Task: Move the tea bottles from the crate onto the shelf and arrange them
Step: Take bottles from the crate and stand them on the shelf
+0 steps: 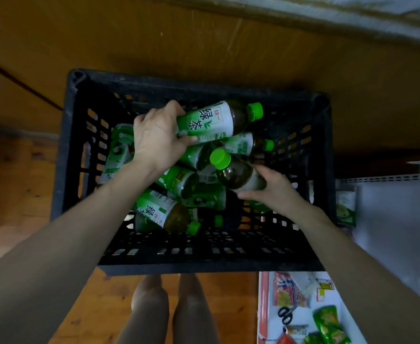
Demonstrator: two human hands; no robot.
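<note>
A black slatted plastic crate [72, 155] stands on the floor below me, with several green-capped tea bottles lying jumbled inside. My left hand [158, 140] grips one green tea bottle [216, 120] by its base, lifted above the pile with the cap pointing right. My right hand [273, 188] holds a second tea bottle [233, 171] around its lower body, cap tilted up and to the left. More bottles [164, 214] lie underneath near the crate's front.
A white shelf [387, 219] stands to the right of the crate. Its lower level holds snack packets [328, 321] and scissors [285, 315]. A brown cardboard surface [204, 40] lies behind the crate. My legs [171, 309] stand on the wooden floor in front.
</note>
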